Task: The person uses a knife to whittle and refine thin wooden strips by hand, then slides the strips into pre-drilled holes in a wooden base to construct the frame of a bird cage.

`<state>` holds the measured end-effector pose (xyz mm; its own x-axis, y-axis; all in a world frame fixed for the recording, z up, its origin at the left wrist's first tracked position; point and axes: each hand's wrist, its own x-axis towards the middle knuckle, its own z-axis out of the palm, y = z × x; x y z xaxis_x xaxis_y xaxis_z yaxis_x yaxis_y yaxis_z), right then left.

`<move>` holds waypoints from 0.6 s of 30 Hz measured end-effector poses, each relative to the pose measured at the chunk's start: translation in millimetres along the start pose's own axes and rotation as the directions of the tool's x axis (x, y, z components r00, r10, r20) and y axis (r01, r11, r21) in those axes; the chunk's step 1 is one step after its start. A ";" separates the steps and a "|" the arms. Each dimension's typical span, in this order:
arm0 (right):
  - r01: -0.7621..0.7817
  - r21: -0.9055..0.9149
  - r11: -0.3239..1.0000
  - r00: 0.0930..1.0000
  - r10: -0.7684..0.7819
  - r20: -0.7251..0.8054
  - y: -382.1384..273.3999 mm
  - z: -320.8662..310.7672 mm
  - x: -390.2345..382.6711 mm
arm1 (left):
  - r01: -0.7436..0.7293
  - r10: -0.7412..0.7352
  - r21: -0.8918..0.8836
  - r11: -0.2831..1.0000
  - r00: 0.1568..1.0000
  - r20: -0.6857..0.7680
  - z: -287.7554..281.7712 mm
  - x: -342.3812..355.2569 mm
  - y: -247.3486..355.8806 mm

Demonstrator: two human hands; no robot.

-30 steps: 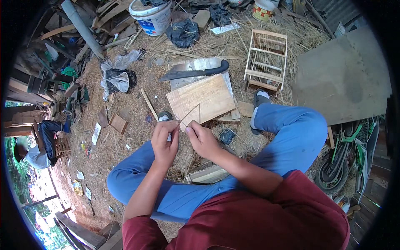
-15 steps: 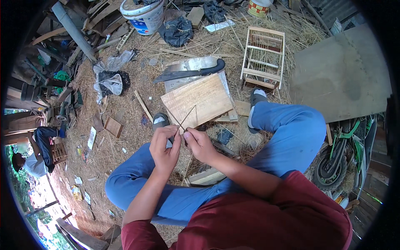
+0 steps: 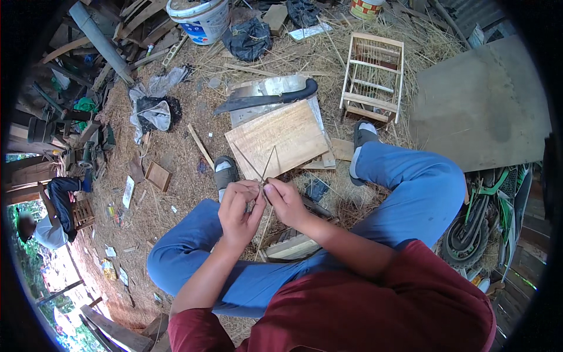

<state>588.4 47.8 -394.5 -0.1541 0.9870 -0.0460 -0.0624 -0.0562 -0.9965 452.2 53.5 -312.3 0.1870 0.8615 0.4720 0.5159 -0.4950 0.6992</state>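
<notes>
Left hand [image 3: 238,212] | right hand [image 3: 286,204] | both pinching thin sticks [image 3: 247,161] | bucket [image 3: 206,28] (blue print)

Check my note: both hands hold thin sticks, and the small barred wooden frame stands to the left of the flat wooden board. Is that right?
Not quite: in the head view, the barred wooden frame stands to the right of the flat wooden board. The left hand and right hand do hold thin sticks.

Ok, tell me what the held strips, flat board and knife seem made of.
Held strips: maybe bamboo or wood, being thin and brown; finish unclear. Flat board: bare wood, by its pale, streaky grain. Knife: blade probably dull metal, dark and flat; black handle perhaps plastic.
</notes>
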 end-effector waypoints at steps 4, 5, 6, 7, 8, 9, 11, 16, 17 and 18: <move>0.015 0.034 0.999 0.998 -0.013 -0.055 22.3 -0.8 0.2 | -0.026 0.026 -0.022 0.999 1.000 0.002 5.4 1.2 -3.4; -0.029 0.022 0.999 0.997 0.030 -0.071 17.8 0.8 3.0 | -0.026 0.026 -0.018 0.999 1.000 0.002 4.0 0.4 -3.7; -0.028 0.025 0.999 0.997 0.030 -0.069 12.7 1.9 2.6 | -0.019 0.019 -0.009 1.000 1.000 0.005 3.1 -0.7 -3.3; 0.008 0.013 1.000 0.999 -0.008 -0.045 6.9 2.7 0.6 | -0.011 0.011 0.001 1.000 1.000 0.007 1.6 -1.6 -3.6; 0.044 -0.001 0.999 0.999 -0.044 -0.022 -0.9 0.8 -0.5 | -0.011 0.011 0.001 1.000 1.000 0.007 2.7 -2.4 -4.5; 0.044 -0.001 0.999 0.999 -0.044 -0.022 6.9 1.0 -0.7 | -0.018 0.018 -0.008 1.000 1.000 0.018 4.2 -4.0 -6.9; -0.079 0.055 0.995 0.992 0.084 -0.090 24.2 3.4 1.9 | -0.024 0.025 -0.018 1.000 0.999 0.030 5.5 -4.1 -8.2; -0.011 -0.013 1.000 0.997 0.010 -0.075 18.3 3.0 -0.2 | -0.037 0.036 0.016 0.999 0.998 0.048 5.9 -5.6 -8.4; 0.077 -0.053 0.996 0.995 -0.080 -0.057 13.4 2.1 -2.1 | -0.033 0.033 0.014 0.999 0.998 0.048 7.2 -4.9 -8.2; 0.051 -0.122 0.991 0.993 -0.063 -0.096 20.5 1.0 -1.5 | -0.043 0.042 0.024 0.999 0.998 0.039 8.3 -3.1 -8.9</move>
<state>586.4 45.1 -414.8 -0.0548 0.9984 0.0099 0.0510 0.0127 -0.9986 453.9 56.2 -324.5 0.2407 0.8436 0.4800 0.5272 -0.5289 0.6651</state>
